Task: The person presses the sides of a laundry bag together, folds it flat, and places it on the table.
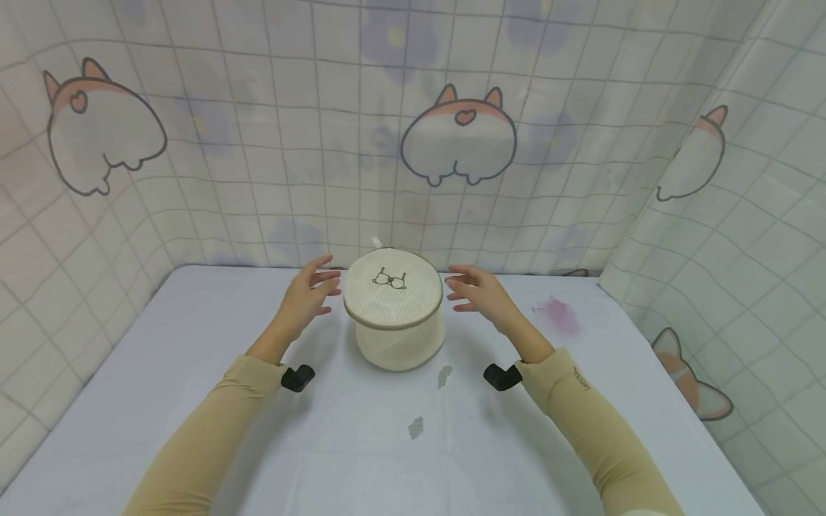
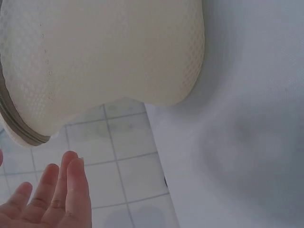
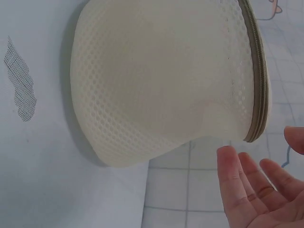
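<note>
A cream mesh bra wash bag [image 1: 396,347], round with a flat lid and a bra drawing on top, stands upright near the back of the table. A brown zipper [image 3: 259,71] runs round its upper rim. To its left, my left hand [image 1: 308,292] is raised with fingers spread, holding nothing. On the other side my right hand [image 1: 480,292] mirrors it, fingers apart and bent slightly toward the bag. In both wrist views the fingertips [image 2: 71,164] are close beside the zipped rim, with a gap showing.
The white table [image 1: 361,459] has two grey patches [image 1: 416,428] in front of the bag and a pink stain [image 1: 558,315] at right. A tiled-pattern curtain [image 1: 335,143] with corgi drawings encloses the back and sides. Black wrist mounts [image 1: 502,377] stick out from the sleeves.
</note>
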A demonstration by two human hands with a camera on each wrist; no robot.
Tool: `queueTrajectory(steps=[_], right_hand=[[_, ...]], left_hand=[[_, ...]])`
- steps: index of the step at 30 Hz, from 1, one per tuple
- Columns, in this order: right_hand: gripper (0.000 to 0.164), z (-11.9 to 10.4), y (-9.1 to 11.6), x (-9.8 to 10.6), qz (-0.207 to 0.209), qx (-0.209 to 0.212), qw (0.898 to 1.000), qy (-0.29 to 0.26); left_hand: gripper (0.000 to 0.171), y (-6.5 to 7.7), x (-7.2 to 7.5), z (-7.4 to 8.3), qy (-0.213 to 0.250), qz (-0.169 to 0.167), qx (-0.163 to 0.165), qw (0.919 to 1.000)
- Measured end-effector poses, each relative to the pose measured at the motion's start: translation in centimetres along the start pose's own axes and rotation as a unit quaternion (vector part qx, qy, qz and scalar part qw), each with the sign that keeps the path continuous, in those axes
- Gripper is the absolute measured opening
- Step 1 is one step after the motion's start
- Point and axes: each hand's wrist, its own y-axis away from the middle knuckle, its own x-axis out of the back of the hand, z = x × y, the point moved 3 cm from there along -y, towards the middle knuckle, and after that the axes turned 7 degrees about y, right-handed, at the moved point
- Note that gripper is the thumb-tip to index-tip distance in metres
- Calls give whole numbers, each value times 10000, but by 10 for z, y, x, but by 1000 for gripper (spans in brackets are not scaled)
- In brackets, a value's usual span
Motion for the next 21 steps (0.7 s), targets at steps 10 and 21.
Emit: queueTrajectory(steps=[10, 21], right_hand=[[53, 3, -9, -3, -100, -389, 9981, -465], [48, -2, -14, -1, -250, -626, 9967, -451]], left_hand=[[58, -1, -4, 1, 378, 11, 295, 9988], [56, 0, -5, -3, 488, -5, 423, 9979]])
